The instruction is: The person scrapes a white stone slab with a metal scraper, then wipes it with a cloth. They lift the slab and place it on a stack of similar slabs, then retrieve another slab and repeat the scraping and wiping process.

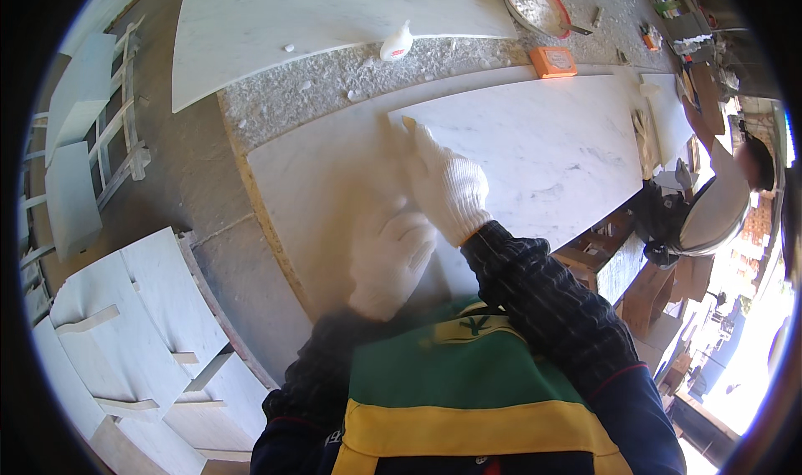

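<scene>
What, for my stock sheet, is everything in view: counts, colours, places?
Worktable: one, grey, centre
Near slabs: at least two, white, around the hands
Far slab: one, white, table's far side
Bottle: one, white, by the far slab
Box: one, orange, by the near slabs
Bowl: one, red rim, upper right
Frame: at least one, whitish, left
Panels: several, whitish, lower left
Clutter: uncounted, mixed, right
Person: one, pale top, right
Apron: one, green and yellow, bottom
Sleeves: two, dark, lower centre
Left hand: one, white-gloved, centre
Right hand: one, white-gloved, centre

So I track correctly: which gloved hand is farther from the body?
The right hand, at the veined slab's left end; the left hand is closer to the green garment.
</scene>
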`<state>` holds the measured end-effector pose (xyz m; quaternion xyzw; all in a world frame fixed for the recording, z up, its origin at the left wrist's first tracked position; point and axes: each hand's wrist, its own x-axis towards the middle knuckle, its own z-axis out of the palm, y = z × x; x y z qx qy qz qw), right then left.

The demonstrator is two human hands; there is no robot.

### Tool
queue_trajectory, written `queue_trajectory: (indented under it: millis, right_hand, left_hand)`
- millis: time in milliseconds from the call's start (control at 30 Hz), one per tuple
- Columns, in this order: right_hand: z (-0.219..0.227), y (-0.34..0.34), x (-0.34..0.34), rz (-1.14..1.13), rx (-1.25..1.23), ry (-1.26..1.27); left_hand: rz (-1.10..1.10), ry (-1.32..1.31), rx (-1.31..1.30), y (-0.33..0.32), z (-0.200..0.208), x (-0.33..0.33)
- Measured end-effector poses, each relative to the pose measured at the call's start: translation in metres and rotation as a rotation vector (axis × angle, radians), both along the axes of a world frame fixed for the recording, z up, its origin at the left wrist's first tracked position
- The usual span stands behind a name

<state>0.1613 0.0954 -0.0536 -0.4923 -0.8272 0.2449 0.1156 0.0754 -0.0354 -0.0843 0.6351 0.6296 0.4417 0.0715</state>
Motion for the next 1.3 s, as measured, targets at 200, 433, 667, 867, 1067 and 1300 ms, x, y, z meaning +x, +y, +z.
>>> queue_trajectory:
  millis: [200,433,667,867,1067,1300]
  right_hand:
    - [-0.001,-0.003,-0.016,-0.09,-0.007,-0.032]
    - [0.001,0.0,-0.033,-0.218,-0.046,-0.032]
    - [0.016,-0.013,-0.022,-0.229,-0.113,-0.024]
    - [0.007,-0.006,-0.037,-0.266,-0.076,-0.072]
    - [0.013,-0.007,-0.039,-0.29,-0.126,-0.034]
    - [0.011,-0.005,-0.044,-0.281,-0.063,-0.104]
  left_hand:
    - [-0.06,-0.039,0.085,0.0,0.0,-0.002]
    - [-0.039,-0.058,0.048,-0.002,-0.007,-0.001]
    - [-0.069,-0.129,0.018,-0.002,-0.012,-0.001]
    - [-0.055,-0.117,0.075,-0.002,-0.016,0.0]
    - [-0.063,-0.098,0.047,-0.003,-0.013,-0.003]
    - [-0.047,-0.119,0.04,-0.002,-0.014,0.0]
